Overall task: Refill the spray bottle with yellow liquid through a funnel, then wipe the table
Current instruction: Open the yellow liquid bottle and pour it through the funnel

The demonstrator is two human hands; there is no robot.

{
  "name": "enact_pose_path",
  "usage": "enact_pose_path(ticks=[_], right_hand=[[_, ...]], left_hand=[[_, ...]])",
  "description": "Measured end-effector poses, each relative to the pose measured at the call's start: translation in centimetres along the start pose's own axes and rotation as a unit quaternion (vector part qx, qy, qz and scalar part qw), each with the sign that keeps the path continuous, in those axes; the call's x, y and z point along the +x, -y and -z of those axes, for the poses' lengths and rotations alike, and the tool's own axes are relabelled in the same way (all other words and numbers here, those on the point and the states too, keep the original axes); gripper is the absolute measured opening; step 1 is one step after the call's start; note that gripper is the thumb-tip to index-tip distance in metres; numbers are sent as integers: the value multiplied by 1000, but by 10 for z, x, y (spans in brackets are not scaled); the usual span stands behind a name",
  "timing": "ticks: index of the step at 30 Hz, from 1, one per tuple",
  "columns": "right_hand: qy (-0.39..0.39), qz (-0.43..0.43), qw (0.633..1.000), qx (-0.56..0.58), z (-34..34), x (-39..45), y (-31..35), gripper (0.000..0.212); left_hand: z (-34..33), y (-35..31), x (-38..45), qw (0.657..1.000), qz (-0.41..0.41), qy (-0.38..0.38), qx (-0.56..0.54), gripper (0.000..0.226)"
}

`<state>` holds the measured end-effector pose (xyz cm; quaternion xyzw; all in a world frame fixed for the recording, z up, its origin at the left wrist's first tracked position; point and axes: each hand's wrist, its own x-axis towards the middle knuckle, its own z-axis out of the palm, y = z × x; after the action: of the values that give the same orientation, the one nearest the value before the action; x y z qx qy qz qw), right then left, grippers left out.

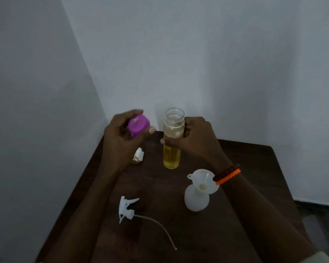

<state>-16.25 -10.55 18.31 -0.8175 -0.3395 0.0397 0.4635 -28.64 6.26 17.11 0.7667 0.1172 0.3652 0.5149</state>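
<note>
- Your right hand (196, 138) is wrapped around the upper half of the clear bottle of yellow liquid (172, 141) — fingers behind it, thumb across the front — and holds it upright, long axis vertical, open threaded mouth pointing up toward the wall.
- The bottle's base sits on or just above the dark wooden table (254, 162); you cannot tell which from this view. The liquid fills the bottle to roughly shoulder level.
- Your left hand (122, 137), just left of the bottle and apart from it, has its fingers and thumb curled round the purple cap (138, 125), which is off the bottle with its flat top tilted toward you.
- Under your left palm, on the table, lies a small white-and-amber object (138, 156), mostly hidden and too blurred to name.
- Nearer to you than your right hand, just beneath the wrist with its dark and orange beaded bracelets (227, 175), stands the white spray bottle (196, 198), upright, with the white funnel (202, 180) seated in its neck, wide mouth up and its small tab pointing left.
- Nearer still, between your forearms, the white trigger sprayer head (126, 207) lies on its side; its thin dip tube (160, 226) curves away from it toward your right forearm and the near table edge.
</note>
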Motion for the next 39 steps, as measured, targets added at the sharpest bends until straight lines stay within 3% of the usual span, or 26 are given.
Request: enact_pose_path(ticks=[3, 5, 7, 15, 19, 25, 28, 31, 34, 39], right_hand=[[-16, -5, 1000, -19, 5, 0, -4, 39], [-22, -7, 999, -29, 8, 0, -7, 40], [-26, -9, 999, -36, 10, 0, -10, 41], [-46, -10, 998, -34, 21, -2, -15, 40], [-57, -5, 998, -37, 29, -3, -15, 37], [-72, -6, 997, -20, 50, -4, -22, 38], [-79, -5, 997, -26, 63, -5, -23, 37], [-97, -7, 995, -27, 85, -8, -24, 38], [-110, -5, 993, -32, 110, -14, -27, 44], [-124, -18, 992, -23, 144, -36, -45, 48]], left_hand=[[-4, 50, -33, 994, 32, 53, 89, 53], [-16, 87, -60, 982, 100, 98, 124, 53], [-30, 122, -86, 963, 180, 136, 147, 56], [-77, 181, -121, 870, 285, 276, 294, 61], [-80, 189, -130, 855, 300, 287, 312, 64], [-76, 192, -133, 867, 281, 284, 298, 68], [-77, 183, -128, 853, 268, 276, 352, 72], [-85, 157, -113, 916, 284, 141, 246, 47], [-96, 115, -92, 927, 321, 143, 128, 10], [-108, 77, -77, 922, 321, 219, 11, 38]])
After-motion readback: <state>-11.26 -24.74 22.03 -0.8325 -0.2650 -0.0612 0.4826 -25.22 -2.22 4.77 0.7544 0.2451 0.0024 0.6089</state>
